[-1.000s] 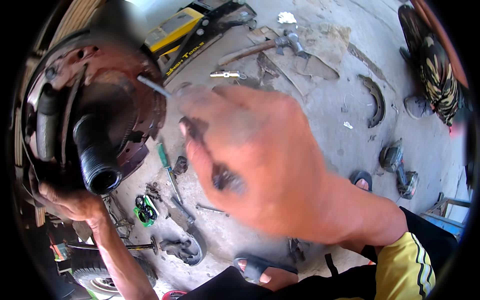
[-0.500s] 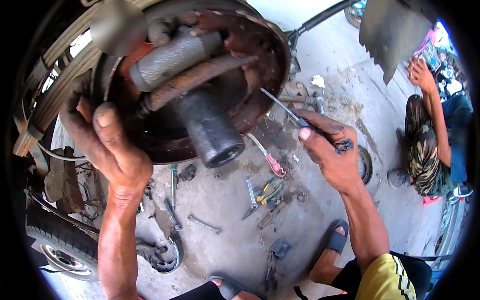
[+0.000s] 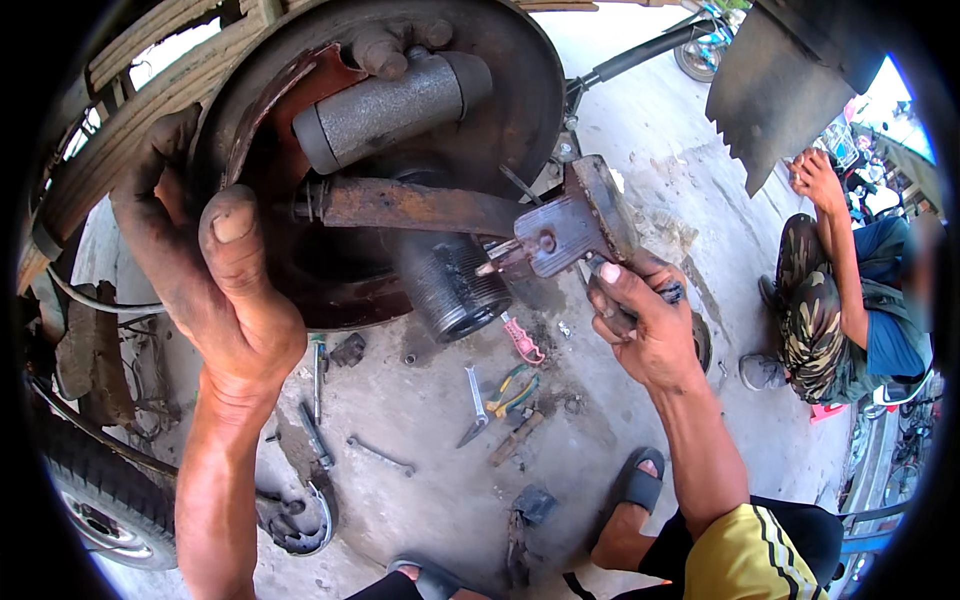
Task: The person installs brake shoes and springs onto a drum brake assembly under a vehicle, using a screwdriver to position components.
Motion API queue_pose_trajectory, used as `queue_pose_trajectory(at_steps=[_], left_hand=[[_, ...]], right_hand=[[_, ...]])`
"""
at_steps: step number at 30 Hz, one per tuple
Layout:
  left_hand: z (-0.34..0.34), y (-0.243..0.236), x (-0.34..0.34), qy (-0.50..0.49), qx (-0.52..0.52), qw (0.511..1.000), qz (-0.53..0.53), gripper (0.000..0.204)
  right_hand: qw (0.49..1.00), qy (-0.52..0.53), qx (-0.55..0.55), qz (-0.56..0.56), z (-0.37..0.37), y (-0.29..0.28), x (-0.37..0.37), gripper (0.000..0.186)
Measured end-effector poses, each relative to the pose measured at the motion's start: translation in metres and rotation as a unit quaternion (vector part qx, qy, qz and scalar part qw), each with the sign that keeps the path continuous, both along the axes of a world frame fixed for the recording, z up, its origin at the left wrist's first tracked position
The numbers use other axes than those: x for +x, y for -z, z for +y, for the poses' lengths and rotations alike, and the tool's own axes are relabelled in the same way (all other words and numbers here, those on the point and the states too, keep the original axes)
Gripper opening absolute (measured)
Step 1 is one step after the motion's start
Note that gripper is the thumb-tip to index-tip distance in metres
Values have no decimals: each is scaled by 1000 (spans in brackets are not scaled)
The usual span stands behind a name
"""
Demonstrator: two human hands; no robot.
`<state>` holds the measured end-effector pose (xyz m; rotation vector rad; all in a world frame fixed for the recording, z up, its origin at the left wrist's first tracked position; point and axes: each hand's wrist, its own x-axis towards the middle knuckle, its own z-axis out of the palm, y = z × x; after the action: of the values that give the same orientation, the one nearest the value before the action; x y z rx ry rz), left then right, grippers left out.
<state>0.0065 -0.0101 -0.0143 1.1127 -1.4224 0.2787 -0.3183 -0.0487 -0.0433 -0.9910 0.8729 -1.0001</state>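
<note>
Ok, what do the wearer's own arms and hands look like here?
Left hand: bare, no glove, dark smudges on the fingers. Left forearm: uncovered, no sleeve in view. Right hand: also gloveless, black smudges around the fingers. Right forearm: uncovered down from a yellow sleeve with dark and white stripes. No watch visible on either wrist.

The left grip (image 3: 225, 300) arched, its thumb (image 3: 232, 240) pointing up, its forearm (image 3: 218, 500) nearly upright. The right grip (image 3: 650, 325) curled tight, its forearm (image 3: 697, 450) slanted.
</note>
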Motion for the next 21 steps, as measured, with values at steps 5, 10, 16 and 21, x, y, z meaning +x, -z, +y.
queue_pose_trajectory(at_steps=[5, 10, 16, 21], left_hand=[[1, 1, 4, -30, -11, 999, -37, 64], [2, -2, -3, -17, 7, 1000, -10, 65], [7, 1, -4, -27, 28, 999, -9, 74], [7, 2, -3, -36, 49, 998, -31, 81]], right_hand=[[999, -8, 20, -24, 2, -7, -2, 35], [997, 18, 46, -63, 1, -11, -3, 37], [1000, 15, 15, 6, 4, -20, -1, 41], [1000, -12, -1, 21, 1, -12, -7, 38]])
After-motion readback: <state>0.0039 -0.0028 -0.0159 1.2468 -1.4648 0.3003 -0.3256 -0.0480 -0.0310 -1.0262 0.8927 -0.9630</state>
